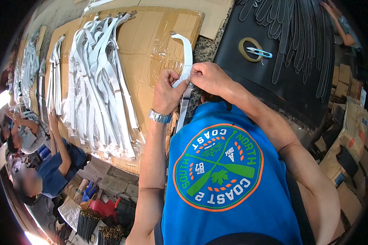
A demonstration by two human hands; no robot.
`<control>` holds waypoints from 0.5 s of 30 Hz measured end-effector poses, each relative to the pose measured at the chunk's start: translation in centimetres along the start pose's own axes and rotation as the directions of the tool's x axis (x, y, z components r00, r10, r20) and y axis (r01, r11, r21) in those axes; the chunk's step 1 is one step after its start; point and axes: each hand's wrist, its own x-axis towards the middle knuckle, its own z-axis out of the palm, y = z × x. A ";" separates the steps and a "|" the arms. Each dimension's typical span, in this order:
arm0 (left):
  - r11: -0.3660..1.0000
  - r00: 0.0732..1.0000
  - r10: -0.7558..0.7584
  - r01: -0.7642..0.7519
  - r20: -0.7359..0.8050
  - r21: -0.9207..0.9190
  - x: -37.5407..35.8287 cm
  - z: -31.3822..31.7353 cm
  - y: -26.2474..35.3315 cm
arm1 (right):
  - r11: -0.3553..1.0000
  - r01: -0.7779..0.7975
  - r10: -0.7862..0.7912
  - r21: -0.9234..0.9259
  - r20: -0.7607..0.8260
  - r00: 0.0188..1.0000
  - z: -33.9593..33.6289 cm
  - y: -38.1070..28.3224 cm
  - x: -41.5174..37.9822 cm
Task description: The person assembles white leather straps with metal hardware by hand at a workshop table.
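A white strap (187, 55) with a metal clip at its upper end runs down over the edge of the cardboard-covered table (149, 53). My left hand (169, 90), with a metal watch on the wrist, pinches the strap near its middle. Fingers of my right hand (208, 77) are closed on the same strap, just right of my left fingertips. Both hands almost touch. Left of them, a large pile of white straps (96, 77), partly in clear plastic, lies on the cardboard.
A black surface (241, 87) on the right holds a tape roll (250, 50), small blue-handled snips (259, 52) and black straps (304, 45). Co-workers (61, 163) are at the left, with another person's arm (343, 32) at upper right. Cardboard boxes (347, 134) stand at right.
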 end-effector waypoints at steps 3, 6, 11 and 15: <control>0.998 0.999 -0.001 0.003 0.037 -0.065 0.1 0.0 -0.3 | 1.000 0.001 -0.001 0.001 0.012 1.000 0.2 0.6 0.5; 0.994 0.997 0.012 -0.004 0.071 -0.111 0.2 0.0 -0.4 | 1.000 -0.010 0.010 -0.013 0.007 1.000 0.4 0.8 0.5; 0.985 0.988 -0.009 0.036 0.155 -0.171 0.4 -0.1 -0.2 | 0.999 -0.049 0.049 -0.017 -0.007 0.999 0.5 0.2 0.2; 0.927 0.969 -0.124 0.191 0.216 -0.322 0.7 -0.7 0.8 | 1.000 0.005 -0.005 -0.016 -0.020 1.000 0.3 0.1 0.3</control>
